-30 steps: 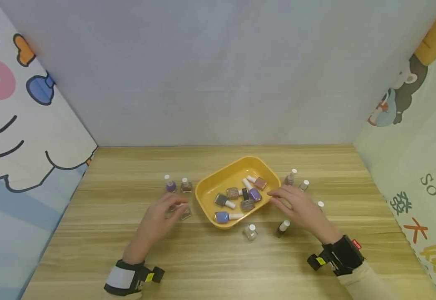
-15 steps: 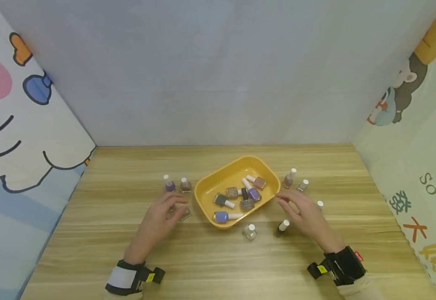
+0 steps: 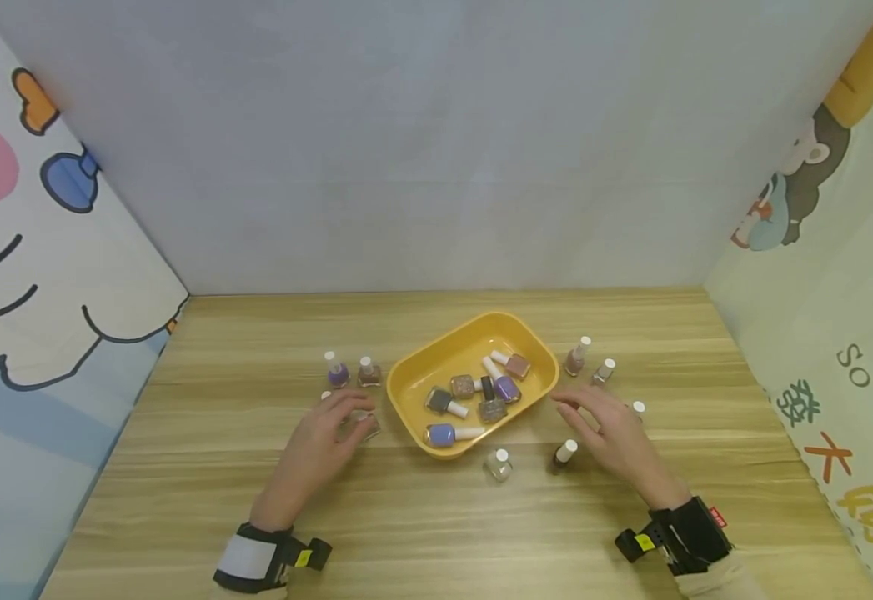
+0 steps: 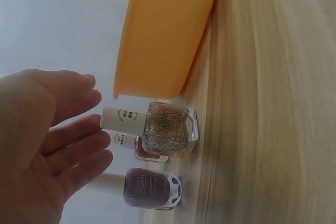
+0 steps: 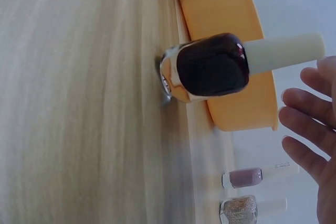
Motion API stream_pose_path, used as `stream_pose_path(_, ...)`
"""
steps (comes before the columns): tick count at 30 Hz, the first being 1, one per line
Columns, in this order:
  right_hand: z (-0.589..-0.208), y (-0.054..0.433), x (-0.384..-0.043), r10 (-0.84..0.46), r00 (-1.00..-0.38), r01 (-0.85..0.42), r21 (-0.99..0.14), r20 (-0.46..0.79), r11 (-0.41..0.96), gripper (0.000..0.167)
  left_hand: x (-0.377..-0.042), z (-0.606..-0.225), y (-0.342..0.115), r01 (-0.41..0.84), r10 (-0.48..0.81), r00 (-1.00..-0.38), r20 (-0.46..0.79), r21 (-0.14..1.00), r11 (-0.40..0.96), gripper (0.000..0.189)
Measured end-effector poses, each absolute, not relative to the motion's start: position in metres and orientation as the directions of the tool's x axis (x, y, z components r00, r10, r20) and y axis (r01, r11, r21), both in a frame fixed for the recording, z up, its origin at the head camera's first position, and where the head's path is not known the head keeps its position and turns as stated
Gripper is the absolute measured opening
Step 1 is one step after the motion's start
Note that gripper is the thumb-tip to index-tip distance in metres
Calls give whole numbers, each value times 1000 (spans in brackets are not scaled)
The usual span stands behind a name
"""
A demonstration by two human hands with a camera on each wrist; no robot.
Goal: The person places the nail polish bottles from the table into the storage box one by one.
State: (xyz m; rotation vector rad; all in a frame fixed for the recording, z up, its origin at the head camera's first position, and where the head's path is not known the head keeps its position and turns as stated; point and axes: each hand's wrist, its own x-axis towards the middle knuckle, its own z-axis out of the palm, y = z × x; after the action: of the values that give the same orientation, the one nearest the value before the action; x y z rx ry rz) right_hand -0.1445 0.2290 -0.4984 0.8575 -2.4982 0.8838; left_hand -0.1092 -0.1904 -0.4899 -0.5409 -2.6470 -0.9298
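Observation:
My left hand (image 3: pixel 319 442), fingers loosely bent, hovers left of the yellow tray (image 3: pixel 496 332). In the left wrist view its fingertips are right at the white cap of an upright gold-glitter nail polish bottle (image 4: pixel 168 129); a mauve bottle (image 4: pixel 149 188) and a reddish-brown one (image 4: pixel 149 153) stand close by. My right hand (image 3: pixel 609 433) is just off the tray's right side, fingers relaxed and apart, holding nothing. Nearest to it in the right wrist view stands a dark red nail polish bottle (image 5: pixel 212 66) with a white cap.
Inside the tray lie several nail polish bottles, among them a blue one (image 3: pixel 442 434) and a purple one (image 3: pixel 508 388). A pale bottle (image 3: pixel 499 465) stands before the tray. More bottles, such as a mauve one (image 3: pixel 575 358), stand to its right. A grey backdrop (image 3: pixel 436 167) rises behind the table.
My right hand has drawn back from the tray's right rim, slightly right and toward me. The left hand has barely moved. The bottles in the tray lie as before.

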Motion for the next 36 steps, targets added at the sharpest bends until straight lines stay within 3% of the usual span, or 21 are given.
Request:
stream_pose_path(7, -499, 229, -143, -421, -770, -630, -465, 479, 622, 23, -109, -492, -189, 394, 237, -909, 342, 527, 753, 23)
stream_pose_path(19, -499, 230, -143, -431, -743, -661, -462, 512, 591, 23, -110, -493, -184, 351, 230, -928, 292, 483, 802, 19)
stream_pose_path(36, -501, 231, -143, -439, -721, -684, -451, 535, 573, 22, -106, -486, -182, 401, 254, -900, 355, 440, 803, 15)
